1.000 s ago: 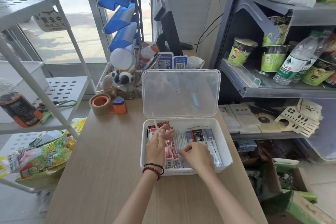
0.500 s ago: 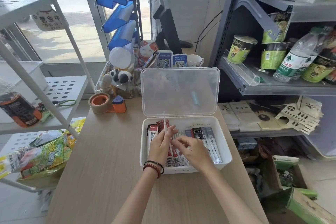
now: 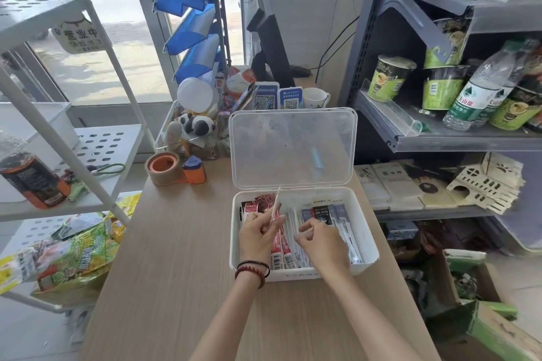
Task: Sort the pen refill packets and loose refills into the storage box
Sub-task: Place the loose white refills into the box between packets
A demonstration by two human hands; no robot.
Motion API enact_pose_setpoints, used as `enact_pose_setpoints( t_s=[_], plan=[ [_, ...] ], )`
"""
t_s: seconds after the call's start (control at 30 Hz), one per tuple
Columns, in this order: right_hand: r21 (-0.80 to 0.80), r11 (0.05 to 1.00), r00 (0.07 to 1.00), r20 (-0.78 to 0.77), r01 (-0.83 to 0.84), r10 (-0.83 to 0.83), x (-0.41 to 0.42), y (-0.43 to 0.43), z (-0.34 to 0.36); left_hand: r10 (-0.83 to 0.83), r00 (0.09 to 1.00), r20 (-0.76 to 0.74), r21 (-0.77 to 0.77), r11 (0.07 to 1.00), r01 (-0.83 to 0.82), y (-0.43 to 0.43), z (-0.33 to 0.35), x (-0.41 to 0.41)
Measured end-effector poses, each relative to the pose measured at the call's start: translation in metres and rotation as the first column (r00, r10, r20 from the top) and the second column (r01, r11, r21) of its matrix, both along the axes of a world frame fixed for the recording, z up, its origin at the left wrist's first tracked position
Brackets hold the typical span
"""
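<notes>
A white storage box (image 3: 367, 231) stands on the wooden table with its clear lid (image 3: 293, 146) propped upright behind it. Red refill packets (image 3: 280, 246) lie at its left side, loose clear refills (image 3: 291, 221) in the middle, dark and blue packets (image 3: 331, 212) at the right. My left hand (image 3: 258, 233) hovers over the left part of the box and pinches a thin clear refill (image 3: 276, 202) that points up and away. My right hand (image 3: 321, 239) is over the middle, its fingers curled down among the loose refills; whether it grips one is hidden.
A tape dispenser (image 3: 164, 168) and an orange sharpener (image 3: 193, 168) sit left of the lid. A clear bin of toys (image 3: 190, 132), QR stands and a mug (image 3: 315, 98) lie behind. Grey shelves with noodle cups and a bottle (image 3: 481, 91) flank the right, white racks the left.
My left hand has raised the refill more upright over the box's left side. My right hand has moved from the front rim back to the loose refills in the middle.
</notes>
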State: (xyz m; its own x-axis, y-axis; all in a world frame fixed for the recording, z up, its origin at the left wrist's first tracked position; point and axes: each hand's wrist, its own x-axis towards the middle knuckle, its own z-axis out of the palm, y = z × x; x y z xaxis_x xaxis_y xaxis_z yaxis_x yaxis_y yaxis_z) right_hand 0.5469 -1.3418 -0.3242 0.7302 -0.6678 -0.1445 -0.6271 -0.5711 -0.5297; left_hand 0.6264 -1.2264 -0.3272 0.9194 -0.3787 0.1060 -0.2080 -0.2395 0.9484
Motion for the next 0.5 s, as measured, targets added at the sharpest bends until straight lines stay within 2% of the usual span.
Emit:
enact_pose_setpoints(
  t_s=[0.23, 0.5],
  plan=[
    [-0.007, 1.000, 0.994, -0.109, 0.007, -0.008, 0.001, -0.002, -0.011, 0.008, 0.999, 0.042, 0.046, 0.999, -0.010, 0.002, -0.005, -0.005],
    [0.042, 0.998, 0.997, 0.068, -0.052, 0.049, 0.001, -0.001, -0.006, 0.014, 0.995, -0.094, 0.011, 1.000, -0.013, 0.004, 0.005, -0.010]
  ],
)
